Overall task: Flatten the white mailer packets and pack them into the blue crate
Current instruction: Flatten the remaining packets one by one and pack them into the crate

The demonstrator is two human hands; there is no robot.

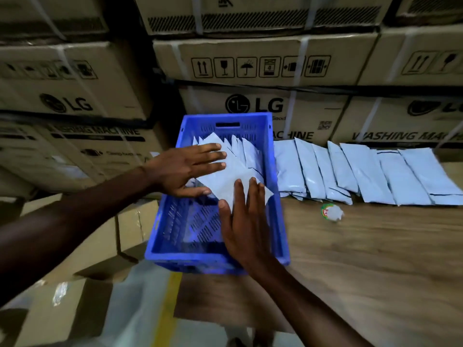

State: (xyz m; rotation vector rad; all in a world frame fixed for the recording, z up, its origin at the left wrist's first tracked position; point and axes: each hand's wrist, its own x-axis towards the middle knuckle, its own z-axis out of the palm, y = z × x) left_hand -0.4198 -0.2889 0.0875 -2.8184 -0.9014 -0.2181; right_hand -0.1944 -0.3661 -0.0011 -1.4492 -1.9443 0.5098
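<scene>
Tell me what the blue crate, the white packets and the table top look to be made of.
Blue crate: moulded plastic, by its slotted walls and even colour. White packets: thin glossy plastic film, creased with sheen. Table top: wood or wood-look laminate; grain shows.

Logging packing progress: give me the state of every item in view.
Blue crate: partly filled, packets leaning against its far end.
Top packet: in the crate, pressed by both hands.
Left hand: fingers straight.
Right hand: fingers straight.
Row of packets: unpacked, overlapping on the table.
</scene>
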